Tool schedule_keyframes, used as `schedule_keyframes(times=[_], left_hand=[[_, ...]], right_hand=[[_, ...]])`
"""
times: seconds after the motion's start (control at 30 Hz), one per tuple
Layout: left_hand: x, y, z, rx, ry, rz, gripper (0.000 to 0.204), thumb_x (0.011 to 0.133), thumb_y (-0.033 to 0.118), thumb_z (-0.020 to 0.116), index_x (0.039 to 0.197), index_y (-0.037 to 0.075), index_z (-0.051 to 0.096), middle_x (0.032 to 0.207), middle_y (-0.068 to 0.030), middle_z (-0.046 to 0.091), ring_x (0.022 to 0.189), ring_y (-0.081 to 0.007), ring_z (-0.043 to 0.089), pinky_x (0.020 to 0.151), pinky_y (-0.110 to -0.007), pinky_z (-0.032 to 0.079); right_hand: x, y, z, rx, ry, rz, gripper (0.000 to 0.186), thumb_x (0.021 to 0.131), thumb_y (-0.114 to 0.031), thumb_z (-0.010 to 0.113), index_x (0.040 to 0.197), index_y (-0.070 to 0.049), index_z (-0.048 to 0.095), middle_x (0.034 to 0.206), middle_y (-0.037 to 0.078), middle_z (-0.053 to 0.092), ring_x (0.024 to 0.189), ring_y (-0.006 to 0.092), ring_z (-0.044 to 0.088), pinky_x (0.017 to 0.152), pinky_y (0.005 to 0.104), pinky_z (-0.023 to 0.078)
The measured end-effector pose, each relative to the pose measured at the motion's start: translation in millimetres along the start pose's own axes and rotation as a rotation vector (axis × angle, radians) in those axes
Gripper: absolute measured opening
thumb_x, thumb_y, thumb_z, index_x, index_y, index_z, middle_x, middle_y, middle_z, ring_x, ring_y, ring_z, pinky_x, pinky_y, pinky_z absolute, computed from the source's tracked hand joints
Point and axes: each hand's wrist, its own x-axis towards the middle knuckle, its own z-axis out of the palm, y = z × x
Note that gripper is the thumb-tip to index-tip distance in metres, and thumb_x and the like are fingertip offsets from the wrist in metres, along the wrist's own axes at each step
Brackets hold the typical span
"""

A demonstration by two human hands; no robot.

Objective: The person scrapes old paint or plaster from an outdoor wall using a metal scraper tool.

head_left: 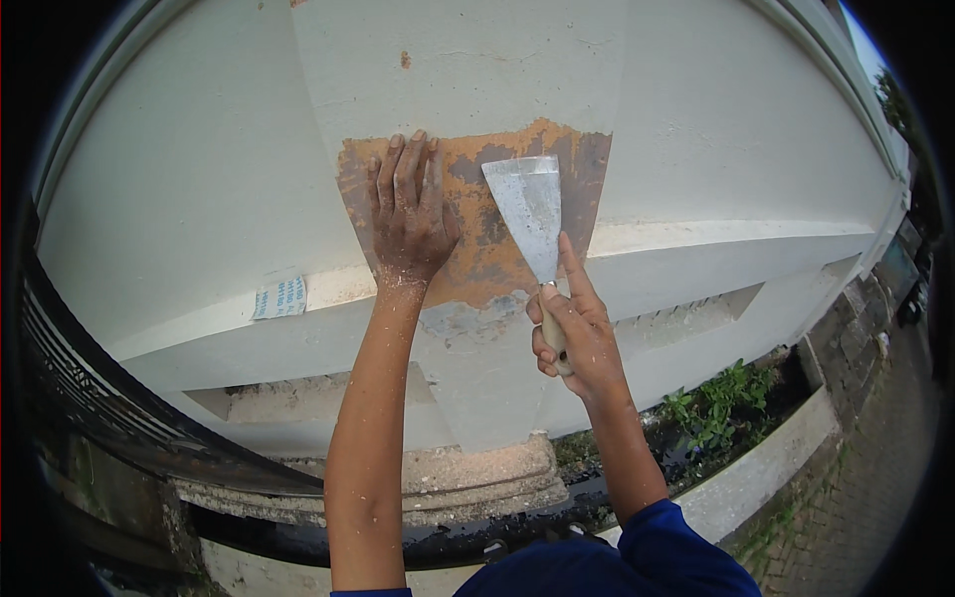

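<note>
My left hand (410, 214) lies flat against the wall with its fingers pointing up, over the left side of a bare patch (477, 229) where orange and grey show through the white paint. In my right hand (577, 333) is a putty knife (532, 204), its pale handle wrapped by the fingers and the index finger stretched along the blade. The wide metal blade points up in front of the right half of the patch; whether its edge touches the wall I cannot tell. White flecks dot both hands and forearms.
A folded piece of sandpaper (281, 298) with a printed back rests on the wall's ledge (686, 237) at left. Below runs a dark drain (428, 542) with a concrete edge (766, 463). Green plants (721, 406) grow at right, beside a paved path (875, 497). A black metal gate (109, 398) stands left.
</note>
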Motion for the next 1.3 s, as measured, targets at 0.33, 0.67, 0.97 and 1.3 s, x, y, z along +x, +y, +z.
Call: schedule_keyframes(times=[0.33, 0.67, 0.97, 1.3], left_hand=[[3.8, 1.9, -0.5, -0.047, 0.018, -0.008, 0.056, 0.075, 0.004, 0.045, 0.13, 0.003, 0.042, 0.13, -0.0128, 0.04, 0.129, -0.0307, 0.033, 0.109, -0.048, 0.026], [-0.9, 2.7, -1.0, -0.046, 0.038, -0.01, 0.053, 0.077, 0.006, 0.045, 0.131, 0.003, 0.042, 0.128, -0.0138, 0.039, 0.127, -0.0318, 0.036, 0.107, -0.049, 0.029], [0.7, 1.2, 1.6, -0.025, 0.042, -0.029, 0.051, 0.075, 0.01, 0.048, 0.125, 0.003, 0.049, 0.128, -0.0128, 0.04, 0.129, -0.0287, 0.034, 0.11, -0.048, 0.026], [4.9, 3.6, -3.7, -0.014, 0.018, -0.012, 0.049, 0.079, 0.014, 0.051, 0.126, 0.002, 0.047, 0.136, -0.0187, 0.036, 0.129, -0.0352, 0.032, 0.107, -0.05, 0.027]], right_hand=[[12.0, -7.7, 13.1, 0.039, -0.051, -0.097, 0.06, 0.096, -0.016, 0.042, 0.147, -0.021, 0.01, 0.075, 0.004, 0.048, 0.042, 0.0056, 0.043, 0.03, 0.0192, 0.034], [6.5, 3.4, 14.2, 0.031, -0.068, -0.086, 0.062, 0.095, -0.016, 0.043, 0.147, -0.02, 0.009, 0.076, 0.004, 0.049, 0.043, 0.0056, 0.044, 0.031, 0.0191, 0.035], [-45.1, 28.8, -42.8, -0.088, -0.088, -0.004, 0.065, 0.093, -0.013, 0.046, 0.147, -0.014, 0.01, 0.074, 0.004, 0.05, 0.043, 0.0062, 0.043, 0.034, 0.0202, 0.035], [-236.8, 138.6, -151.4, -0.268, 0.247, 0.58, 0.069, 0.085, -0.007, 0.056, 0.145, -0.013, 0.024, 0.07, 0.004, 0.055, 0.046, 0.0083, 0.046, 0.039, 0.0252, 0.039]])
